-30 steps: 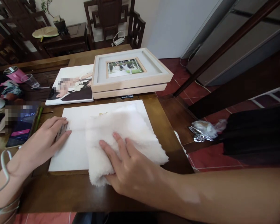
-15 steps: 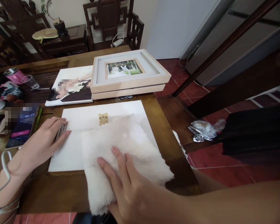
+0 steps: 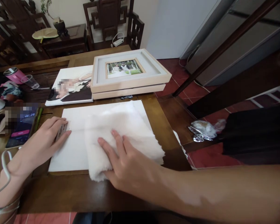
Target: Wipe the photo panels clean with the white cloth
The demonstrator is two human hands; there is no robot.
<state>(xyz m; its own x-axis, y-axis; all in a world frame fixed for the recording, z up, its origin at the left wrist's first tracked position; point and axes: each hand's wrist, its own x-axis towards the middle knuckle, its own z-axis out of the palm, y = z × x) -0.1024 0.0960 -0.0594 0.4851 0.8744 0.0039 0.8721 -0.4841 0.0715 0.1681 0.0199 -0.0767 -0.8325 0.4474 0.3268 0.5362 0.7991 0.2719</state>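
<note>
The right hand (image 3: 128,161), fingers spread flat, is pressing a fluffy white cloth (image 3: 121,133) onto a white rectangular board (image 3: 72,149) lying on the dark wooden table (image 3: 67,193). The left hand (image 3: 40,141), fingers together, is resting flat on the board's left edge, steadying it.

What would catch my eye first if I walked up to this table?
A right hand pressing a fluffy white cloth flat on a white panel at the table's near edge, with the left hand steadying the panel's left side. Behind them sit stacked pale wooden frames holding a small photo.
</note>
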